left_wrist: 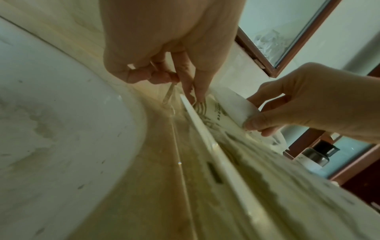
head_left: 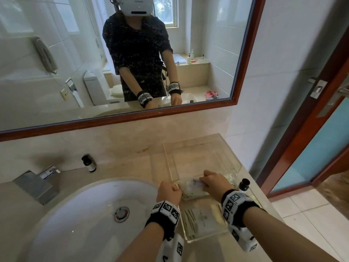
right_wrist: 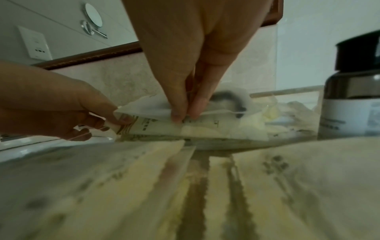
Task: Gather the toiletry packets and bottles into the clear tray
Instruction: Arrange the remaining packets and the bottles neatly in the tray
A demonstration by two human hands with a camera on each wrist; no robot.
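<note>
The clear tray [head_left: 168, 163] stands on the counter to the right of the sink. Flat cream packets [head_left: 201, 219] lie in its near half. My right hand [head_left: 205, 181] pinches a white translucent packet [right_wrist: 144, 105] with a dark item inside, low in the tray's middle. My left hand [head_left: 171, 190] is at the tray's left wall and pinches the end of a gold-striped packet [right_wrist: 148, 128] under the white one. A black-capped bottle [head_left: 244, 185] stands at the tray's right side. A small dark bottle [head_left: 88, 163] stands on the counter by the faucet.
The white sink basin [head_left: 90, 214] and chrome faucet [head_left: 37, 182] fill the left. A wood-framed mirror [head_left: 132, 118] hangs above the counter. The wall and a glass door [head_left: 311, 157] close off the right. Bare counter [head_left: 122, 165] lies between the small bottle and the tray.
</note>
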